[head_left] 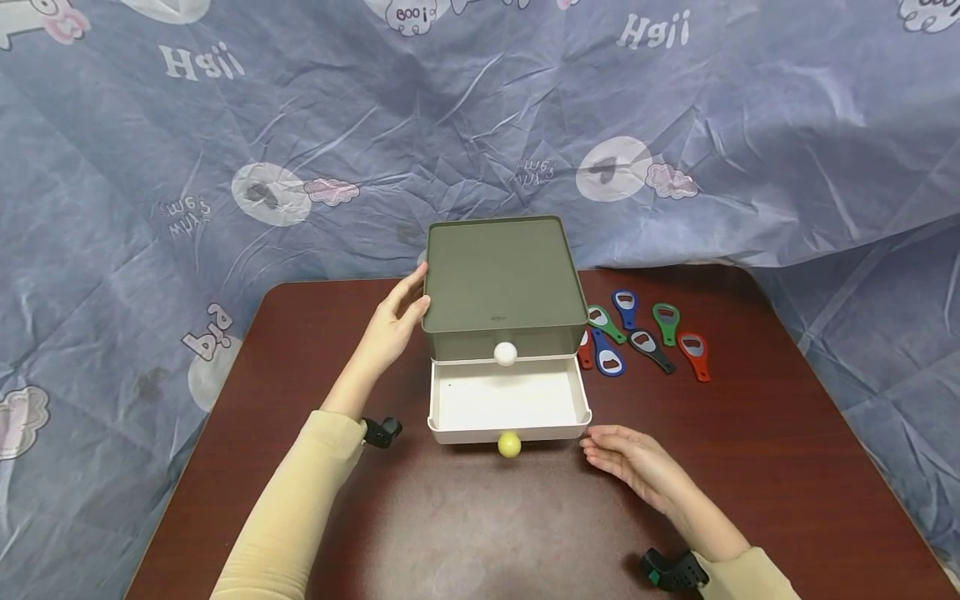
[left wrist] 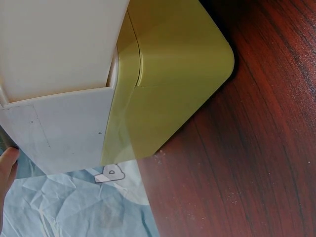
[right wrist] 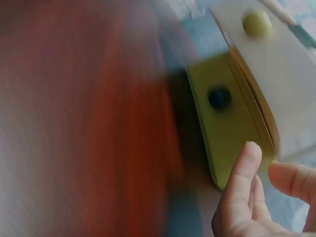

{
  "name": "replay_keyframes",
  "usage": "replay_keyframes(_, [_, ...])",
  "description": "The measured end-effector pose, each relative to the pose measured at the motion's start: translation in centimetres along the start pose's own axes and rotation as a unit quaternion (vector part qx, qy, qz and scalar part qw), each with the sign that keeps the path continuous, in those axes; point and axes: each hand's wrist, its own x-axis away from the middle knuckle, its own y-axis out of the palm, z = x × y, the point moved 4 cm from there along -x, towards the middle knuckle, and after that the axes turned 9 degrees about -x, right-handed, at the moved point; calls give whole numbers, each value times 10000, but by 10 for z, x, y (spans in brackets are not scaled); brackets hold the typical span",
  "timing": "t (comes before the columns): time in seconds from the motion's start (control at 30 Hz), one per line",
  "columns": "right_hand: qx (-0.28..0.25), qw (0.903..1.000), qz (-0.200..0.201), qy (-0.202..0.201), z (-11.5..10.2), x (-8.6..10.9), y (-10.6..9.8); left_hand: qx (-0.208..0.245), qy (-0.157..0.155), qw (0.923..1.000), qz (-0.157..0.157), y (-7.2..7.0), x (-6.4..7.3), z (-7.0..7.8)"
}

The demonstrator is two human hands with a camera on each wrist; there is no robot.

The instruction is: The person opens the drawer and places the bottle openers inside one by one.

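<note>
A grey-green drawer box [head_left: 502, 275] stands on the dark red tabletop [head_left: 795, 475], near its far edge. Its upper drawer [head_left: 461, 346], with a white knob [head_left: 506, 354], is pushed in, while the white lower drawer [head_left: 467, 436] sticks out toward the person, with a yellow-green knob [head_left: 509, 445] on its front; the part of its floor that shows is bare. The left hand [head_left: 392, 327] rests against the left side of the box, thumb and fingers set apart along the upper edge, so its grip is spread and not clamped round anything. The right hand [head_left: 633, 462] is just beside the right front corner of the lower drawer, palm turned inward and fingers nearly straight; its grip holds nothing, and in the right wrist view the thumb stands apart from the fingers (whether a fingertip touches the drawer, I cannot tell). Right of the box lies a loose group of bottle openers: a blue opener [head_left: 627, 312] at the back, a green opener [head_left: 667, 330], a red opener [head_left: 697, 360] farthest right, a black opener [head_left: 652, 350] between, and more close to the box wall. A blue-grey printed cloth [head_left: 465, 117] hangs behind.
</note>
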Motion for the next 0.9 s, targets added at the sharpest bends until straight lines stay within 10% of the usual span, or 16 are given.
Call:
replay_keyframes(0.53, [1036, 9738, 1610, -1231, -85, -46, -51, 48, -8, 10000, 17, 0, 2, 0])
replay_keyframes(0.73, [2228, 9289, 2624, -1363, -93, -68, -58, 39, -2, 10000, 16, 1, 2, 1])
replay_keyframes(0.9, [3523, 8623, 3312, -1507, -95, -83, -60, 49, 25, 10000, 32, 1, 1, 1])
